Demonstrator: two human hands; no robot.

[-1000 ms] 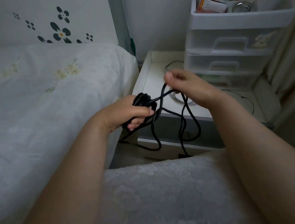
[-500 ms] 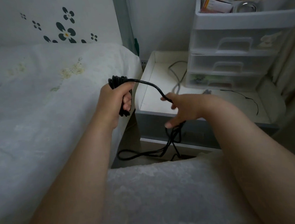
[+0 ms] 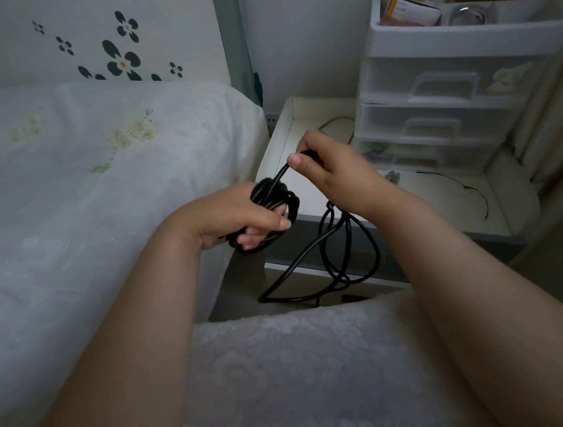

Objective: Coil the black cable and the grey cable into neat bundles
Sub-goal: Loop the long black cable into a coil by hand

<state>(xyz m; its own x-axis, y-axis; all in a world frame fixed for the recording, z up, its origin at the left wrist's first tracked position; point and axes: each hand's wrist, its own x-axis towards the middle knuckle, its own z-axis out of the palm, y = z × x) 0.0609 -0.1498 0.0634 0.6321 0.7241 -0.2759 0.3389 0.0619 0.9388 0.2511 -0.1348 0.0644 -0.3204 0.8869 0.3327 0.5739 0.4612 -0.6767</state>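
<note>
While the left hand (image 3: 236,217) grips the wound turns of the black cable (image 3: 273,197), the right hand (image 3: 327,172) pinches the running strand just above them, so coiling the black one looks partway done. Loose loops hang down to the floor (image 3: 243,300); the next wrap needs that slack drawn up untangled. What seems to be the grey cable (image 3: 333,121) lies on the desk (image 3: 440,197) beside the plastic drawers (image 3: 446,99), untouched. The bed (image 3: 103,193) crowds the left elbow.
</note>
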